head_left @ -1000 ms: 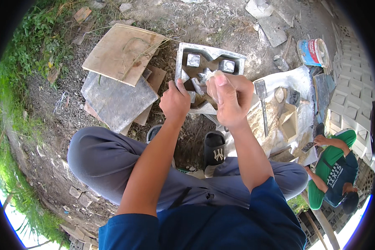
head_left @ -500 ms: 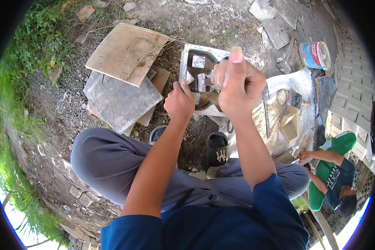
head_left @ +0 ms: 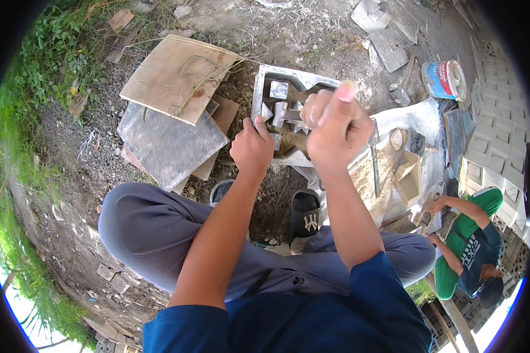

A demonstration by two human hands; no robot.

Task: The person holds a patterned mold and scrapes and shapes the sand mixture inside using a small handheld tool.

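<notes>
A rectangular metal mould [head_left: 330, 81] with several raised blocks [head_left: 279, 90] inside sits on the ground in front of me. My left hand [head_left: 252, 146] is closed on its near left edge, thumb lying up along the wall. Over the mould's right side, my right hand [head_left: 340, 128] makes a fist with the thumb up. From that fist a flat grey tool [head_left: 292, 115] reaches down to a middle block; its handle is hidden in my fingers. Pale residue lies on the mould's floor.
Flat boards [head_left: 174, 138] are stacked at left. On the right, a white sheet [head_left: 415, 117] bears sandy powder [head_left: 368, 170], a long thin bar [head_left: 376, 167] and an open box [head_left: 408, 178]. A paint bucket [head_left: 444, 80] stands beyond. Another person [head_left: 474, 253] works at far right.
My right fist and the tool have shifted slightly over the mould. My left hand keeps its hold on the edge. The other person's hands have moved a little.
</notes>
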